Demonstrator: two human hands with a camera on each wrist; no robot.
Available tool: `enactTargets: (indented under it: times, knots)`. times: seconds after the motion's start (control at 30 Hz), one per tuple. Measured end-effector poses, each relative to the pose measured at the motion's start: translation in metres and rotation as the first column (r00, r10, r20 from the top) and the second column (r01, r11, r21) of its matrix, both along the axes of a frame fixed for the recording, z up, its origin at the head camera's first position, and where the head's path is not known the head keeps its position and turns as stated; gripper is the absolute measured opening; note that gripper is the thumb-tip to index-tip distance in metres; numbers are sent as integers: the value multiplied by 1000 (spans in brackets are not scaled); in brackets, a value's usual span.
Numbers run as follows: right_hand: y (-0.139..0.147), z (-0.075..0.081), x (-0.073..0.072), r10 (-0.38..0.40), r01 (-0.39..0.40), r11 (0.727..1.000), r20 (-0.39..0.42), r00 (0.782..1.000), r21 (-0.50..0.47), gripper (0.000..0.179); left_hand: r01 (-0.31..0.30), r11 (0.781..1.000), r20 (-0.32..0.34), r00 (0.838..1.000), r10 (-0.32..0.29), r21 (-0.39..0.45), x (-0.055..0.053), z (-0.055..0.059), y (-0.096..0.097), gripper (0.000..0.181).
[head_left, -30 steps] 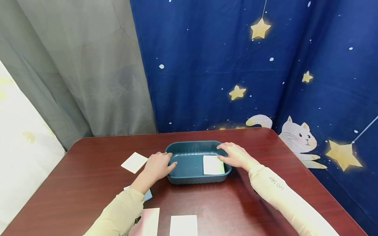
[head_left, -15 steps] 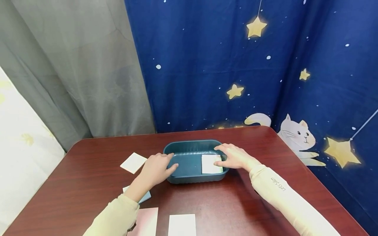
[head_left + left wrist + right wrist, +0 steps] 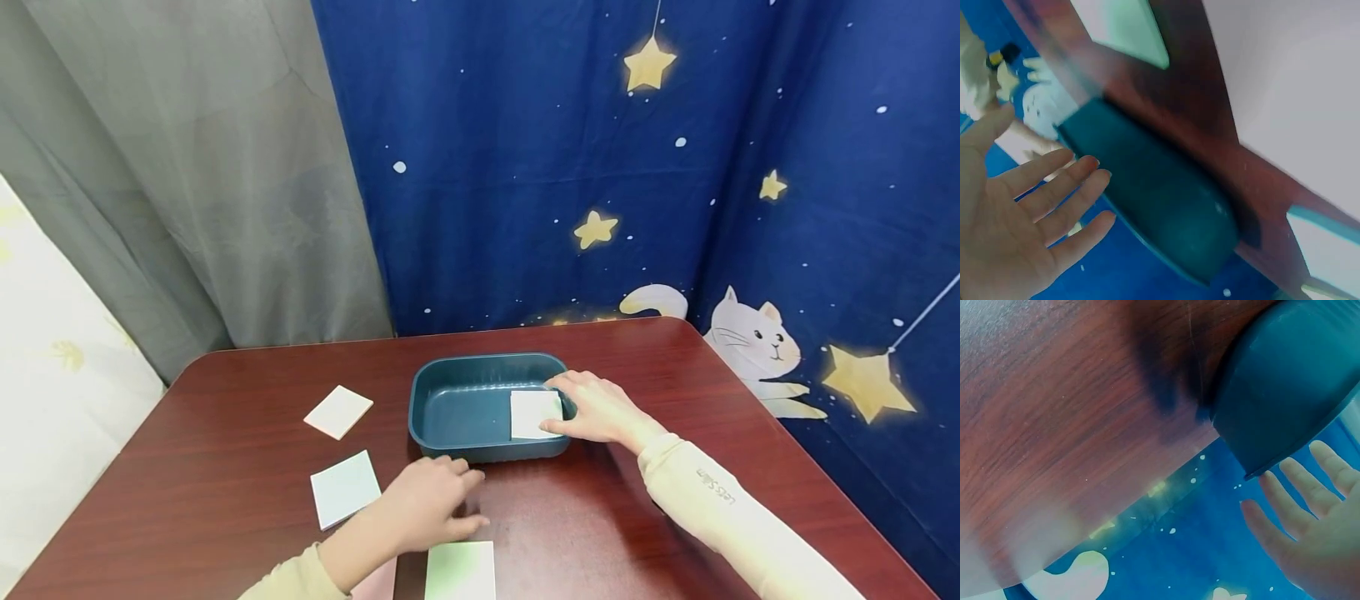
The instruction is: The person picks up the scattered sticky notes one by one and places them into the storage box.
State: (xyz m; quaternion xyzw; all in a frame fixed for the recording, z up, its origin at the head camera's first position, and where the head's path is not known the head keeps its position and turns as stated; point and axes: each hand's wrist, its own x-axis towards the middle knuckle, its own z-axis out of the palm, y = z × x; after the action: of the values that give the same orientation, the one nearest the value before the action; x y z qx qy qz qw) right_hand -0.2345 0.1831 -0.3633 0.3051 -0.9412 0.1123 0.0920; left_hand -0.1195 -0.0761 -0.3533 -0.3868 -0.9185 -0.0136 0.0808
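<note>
A dark teal plastic basin [image 3: 487, 452] stands on the table. Inside its right end lies a square white paper pad [image 3: 531, 408]. My right hand [image 3: 596, 408] is at the basin's right end, thumb over the pad in the head view; the right wrist view has its extended fingertips right at the rim. My left hand [image 3: 431, 504] is in front of the basin, palm facing sideways, fingers spread and holding nothing. Just below it in the head view is a square pad with a green tint [image 3: 461, 571].
Left of the basin lie a cream square pad [image 3: 339, 412] and a pale blue one [image 3: 343, 487]. A pink sheet or pad [image 3: 378, 582] is partly hidden by the left forearm. Curtains [image 3: 525, 167] hang behind the table's back edge.
My left hand has left the basin's left end and come toward the front, over the table by the green-tinted pad. The right hand stays at the basin's right end.
</note>
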Motion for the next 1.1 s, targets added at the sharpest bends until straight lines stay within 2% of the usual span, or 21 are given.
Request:
enactTargets:
  times: [0.2,0.37,0.47,0.73,0.83,1.1]
  knots:
    - [2,0,1,12,-12,1000,23,1000,9,70,-2,995,91,996,10,-97,9,-14,4,44]
    - [4,-1,4,6,-6,1000,50,999,12,69,-35,982,132,989,61,-187,15,-25,7,71]
    - [4,-1,5,4,-5,1000,52,999,12,69,-52,974,159,983,88,-220,19,-31,8,81]
    - [4,-1,6,7,-7,1000,39,999,12,68,-40,964,254,961,109,-261,21,-40,6,84]
    - [5,0,6,11,-11,1000,33,999,12,68,-16,966,244,966,81,-256,23,-42,5,85]
    - [5,1,6,14,-14,1000,39,999,7,69,40,970,131,991,-9,-240,28,-46,4,76]
